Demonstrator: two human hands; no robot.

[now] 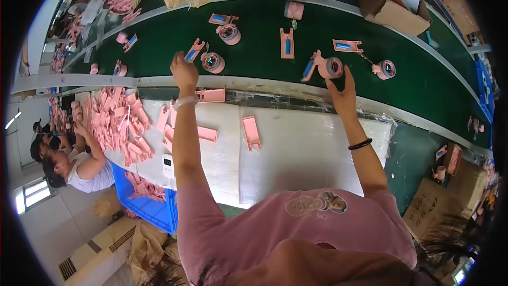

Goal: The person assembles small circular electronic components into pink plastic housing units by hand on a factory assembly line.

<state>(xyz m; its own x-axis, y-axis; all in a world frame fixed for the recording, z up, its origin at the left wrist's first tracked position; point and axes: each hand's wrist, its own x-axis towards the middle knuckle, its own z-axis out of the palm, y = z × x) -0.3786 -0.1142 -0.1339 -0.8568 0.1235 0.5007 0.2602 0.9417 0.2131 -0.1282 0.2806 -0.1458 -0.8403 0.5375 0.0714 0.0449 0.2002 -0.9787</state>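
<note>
White-covered bench [301, 153], green belt [259, 39] w/ metal rails [84, 80] along its far edge. Well off bench's L end: pale wall [61, 214] w/ bright window [34, 195], plus lit tube light [12, 120]. Beige unit [98, 250] w/ dark vents [121, 239] beyond near-L corner. Rm. well lit, esp. bench top.

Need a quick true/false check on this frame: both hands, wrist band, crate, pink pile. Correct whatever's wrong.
1. The right hand is at a round pink-and-grey part. True.
2. The black band is on the left wrist. False: the black band is on the right wrist.
3. A pile of pink pieces lies left of the left hand. True.
4. The crate at lower left is yellow. False: the crate is blue and holds pink pieces.
5. The left hand is inside a cardboard box. False: it is beside a pink piece with a blue cylinder.
</note>
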